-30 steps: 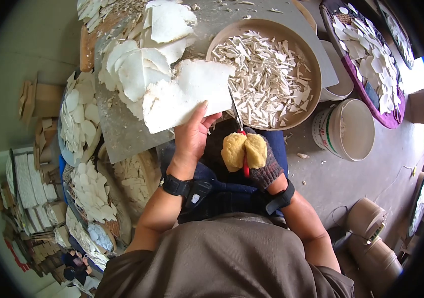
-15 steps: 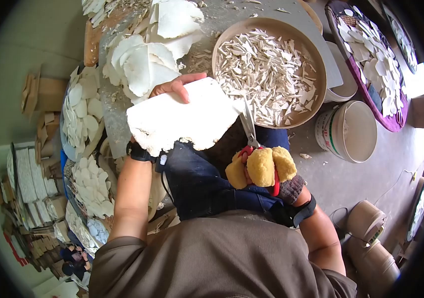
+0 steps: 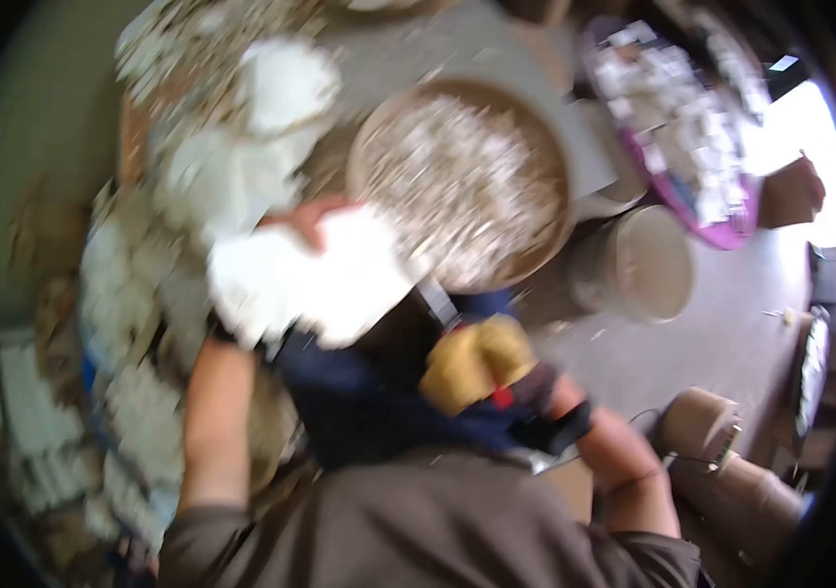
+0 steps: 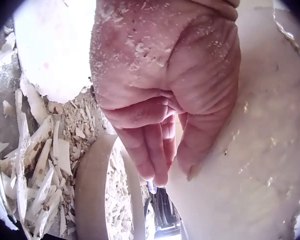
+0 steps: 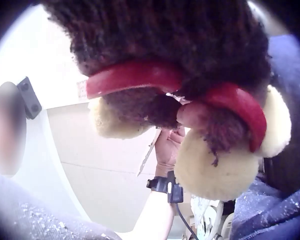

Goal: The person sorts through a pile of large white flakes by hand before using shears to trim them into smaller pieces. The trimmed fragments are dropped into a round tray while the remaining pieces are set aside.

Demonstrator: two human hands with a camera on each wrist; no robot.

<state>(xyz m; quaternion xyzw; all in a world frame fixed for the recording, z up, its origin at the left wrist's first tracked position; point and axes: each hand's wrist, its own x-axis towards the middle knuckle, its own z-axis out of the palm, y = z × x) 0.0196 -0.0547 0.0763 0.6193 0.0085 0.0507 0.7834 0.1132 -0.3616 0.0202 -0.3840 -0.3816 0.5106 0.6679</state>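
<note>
A thin white sheet (image 3: 310,284) with a ragged near edge is held over the lap. My bare left hand (image 3: 305,223) pinches it by its far edge; in the left wrist view the thumb lies on one face of the sheet (image 4: 245,165) and the fingers on the other. My right hand (image 3: 534,387), in a dark knitted glove, grips scissors (image 3: 438,304) at the sheet's right corner. Their red handles (image 5: 135,77) loop over the gloved fingers. Yellow foam pads (image 5: 215,165) wrap the fingers and thumb there. The head view is blurred, so the blades' edges are smeared.
A round shallow tray (image 3: 560,206) of cut white slivers stands on the grey table (image 3: 408,49). More white sheets (image 3: 232,176) are piled left of it. A white bucket (image 3: 648,265) and a purple-rimmed basket (image 3: 727,235) of white pieces are at the right.
My left hand has turned over and swung the sheet toward my body, moving its grip from the near edge to the far one. Scissors and right hand have come lower. The head view has since shifted.
</note>
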